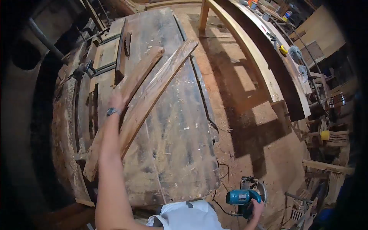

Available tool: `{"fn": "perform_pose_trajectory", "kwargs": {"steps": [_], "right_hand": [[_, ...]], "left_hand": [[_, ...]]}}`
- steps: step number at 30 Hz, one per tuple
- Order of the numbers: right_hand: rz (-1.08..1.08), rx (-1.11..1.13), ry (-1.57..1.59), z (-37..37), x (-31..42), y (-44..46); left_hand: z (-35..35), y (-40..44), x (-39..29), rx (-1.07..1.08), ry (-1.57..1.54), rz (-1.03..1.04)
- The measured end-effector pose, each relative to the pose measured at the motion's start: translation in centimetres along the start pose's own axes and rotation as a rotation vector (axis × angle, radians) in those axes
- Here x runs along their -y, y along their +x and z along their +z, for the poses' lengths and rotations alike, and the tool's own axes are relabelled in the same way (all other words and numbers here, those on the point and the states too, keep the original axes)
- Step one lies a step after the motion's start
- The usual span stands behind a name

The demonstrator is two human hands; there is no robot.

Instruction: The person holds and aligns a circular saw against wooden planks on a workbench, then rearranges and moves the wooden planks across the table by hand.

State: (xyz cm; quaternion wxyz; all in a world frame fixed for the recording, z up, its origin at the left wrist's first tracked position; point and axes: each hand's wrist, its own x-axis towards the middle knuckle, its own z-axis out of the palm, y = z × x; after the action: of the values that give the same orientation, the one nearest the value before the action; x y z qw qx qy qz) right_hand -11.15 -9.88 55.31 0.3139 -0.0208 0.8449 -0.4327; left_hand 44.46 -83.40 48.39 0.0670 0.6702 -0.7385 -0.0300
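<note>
Right hand clasps the saw beyond the near right corner of the table; keep it clear! Left hand's at the left board, fingers too blurred to tell.

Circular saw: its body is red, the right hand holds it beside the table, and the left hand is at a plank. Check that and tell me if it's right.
One thing is wrong: the head view shows the body of the circular saw as teal-blue, not red. The right hand does hold it beside the table, and the left hand is at a plank.
</note>
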Motion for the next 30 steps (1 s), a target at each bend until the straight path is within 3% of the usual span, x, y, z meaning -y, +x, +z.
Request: {"fn": "perform_pose_trajectory", "kwargs": {"steps": [1, 3, 4, 6, 10, 12, 15, 17, 20, 22, 24, 26, 29, 30], "right_hand": [[0.012, 0.004, -0.010, 1.0, 1.2, -0.8], [0.105, -0.012, 0.012, 3.4, 4.5, -1.9], [0.106, -0.022, 0.011, 3.3, 4.2, -1.8], [0.030, -0.052, -0.052, 3.8, 3.9, -1.2], [0.037, -0.014, -0.014, 3.6, 5.0, -2.1], [-0.057, -0.013, -0.060, 2.8, 2.7, -1.1], [-0.128, 0.053, -0.144, 2.4, 3.4, -1.5], [-0.046, 0.047, -0.124, 3.2, 5.4, -3.0], [-0.047, 0.054, -0.173, 1.2, 1.6, -1.9], [-0.069, 0.041, -0.269, 0.5, -0.5, -2.0], [-0.156, 0.054, -0.218, 0.6, 0.8, -3.8], [-0.031, 0.105, -0.019, -0.4, 0.1, -4.8], [0.033, 0.086, -0.013, -3.3, -1.3, -6.5], [-0.063, 0.088, -0.039, -4.1, -1.5, -7.3]], "left_hand": [[-1.0, 0.9, -4.5, 0.041, -0.088, -0.091], [-4.9, 0.9, -12.7, 0.399, 0.051, 0.073], [-3.2, 0.3, -14.4, 0.403, 0.045, 0.081], [1.1, -1.2, -16.4, -0.012, 0.012, 0.098], [3.9, -1.1, -16.3, -0.044, -0.015, 0.047], [5.1, -2.3, -14.9, 0.054, -0.100, 0.194], [6.8, -9.6, -13.8, -0.008, -0.111, 0.278], [4.7, -16.6, -13.9, 0.009, -0.220, 0.251], [1.0, -25.6, -14.1, 0.201, -0.191, 0.290], [0.3, -31.0, -13.8, 0.214, -0.140, 0.355], [-1.1, -35.2, -12.7, 0.249, -0.070, 0.436], [-1.7, -38.2, -13.2, 0.385, -0.094, 0.408], [-1.2, -42.6, -11.9, 0.414, -0.082, 0.459], [-1.3, -44.1, -11.8, 0.430, -0.085, 0.471]]}}
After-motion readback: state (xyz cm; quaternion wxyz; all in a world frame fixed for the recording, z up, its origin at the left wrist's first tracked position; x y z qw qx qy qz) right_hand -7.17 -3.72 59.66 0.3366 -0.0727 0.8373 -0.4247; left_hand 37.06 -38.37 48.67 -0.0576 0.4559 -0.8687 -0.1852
